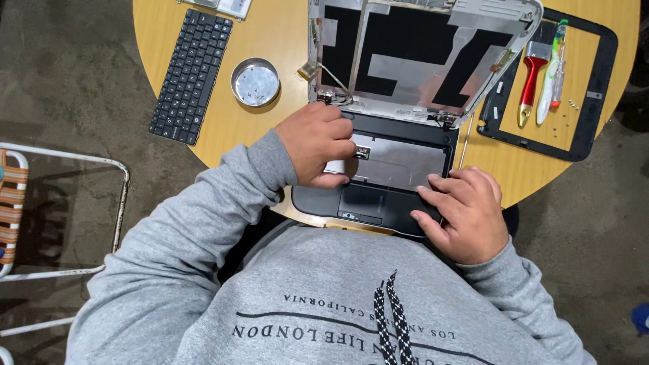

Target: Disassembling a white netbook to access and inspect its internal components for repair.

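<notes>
Grey-sleeved right hand (466, 213) presses spread fingers on black disassembled laptop base (378, 179); left hand (318, 143), fingers curled, pinches its silver plate (399, 162), frame centre, on round wooden table (284, 34) over concrete floor (67, 88)

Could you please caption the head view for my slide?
Left hand and right hand on a stripped laptop base, detached keyboard lying alongside.

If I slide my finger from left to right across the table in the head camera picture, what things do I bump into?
Black keyboard → round metal dish → opened laptop, with the left hand and right hand on it → black screen frame holding a red-handled brush.
</notes>
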